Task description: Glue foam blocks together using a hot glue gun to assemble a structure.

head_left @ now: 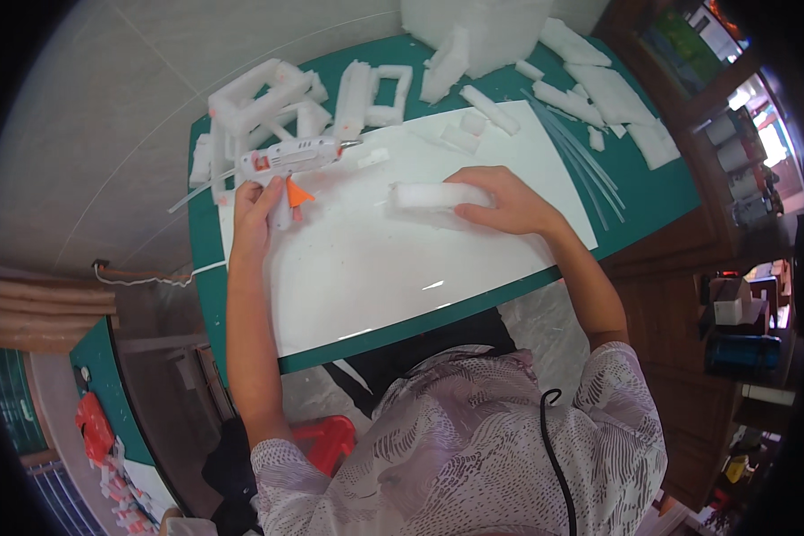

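- We find the fingers of the left hand (255,214) closed around the handle of a white glue gun (304,155), its metal nozzle pointing rightward and apart from the right fingers;
- we see the right hand (505,201) gripping a white foam bar (420,195), thumb on the near side, the bar's free end reaching toward the left fingers;
- beneath both sets of fingers we have a white board (402,286), lying on a green table (661,201);
- just beyond the right fingers lie small foam scraps (461,137) and a loose foam strip (491,110);
- beyond the left fingers stand foam frames (277,104), their bars seemingly joined; we judge that part done;
- to the right of the right fingers, clear glue sticks (590,165) and foam slabs (612,94) lie loose; we judge these unused and the held bar unattached; whether it bears glue, we cannot tell
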